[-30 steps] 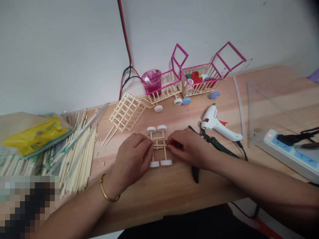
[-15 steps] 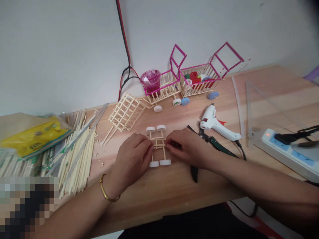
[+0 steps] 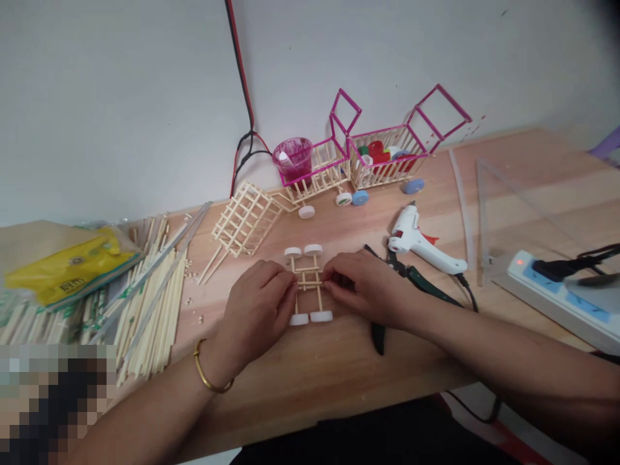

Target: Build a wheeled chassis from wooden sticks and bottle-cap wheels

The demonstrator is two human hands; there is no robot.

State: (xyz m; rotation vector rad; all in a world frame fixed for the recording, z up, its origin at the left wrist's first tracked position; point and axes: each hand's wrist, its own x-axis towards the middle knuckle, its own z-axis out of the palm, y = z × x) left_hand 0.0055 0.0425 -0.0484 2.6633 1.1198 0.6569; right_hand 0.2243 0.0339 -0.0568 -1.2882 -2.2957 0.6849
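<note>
A small frame of wooden sticks [image 3: 309, 281] with white cap wheels at its ends lies flat on the wooden table [image 3: 310, 368]. My left hand [image 3: 255, 309] pinches the frame's left side at the middle crossbars. On the frame's right side, my right hand [image 3: 361, 284] pinches the same crossbars. The fingertips of both hands are pressed together on the sticks. A gold bangle [image 3: 208, 378] circles my left wrist.
A white glue gun [image 3: 421, 242] and dark-handled pliers [image 3: 404, 287] lie right of my hands. A power strip [image 3: 562, 294] sits at far right. Loose sticks [image 3: 145, 303] and a yellow packet [image 3: 62, 261] lie left. A stick lattice [image 3: 245, 216], pink-edged stick carts [image 3: 368, 155] and a pink cup [image 3: 293, 157] stand behind.
</note>
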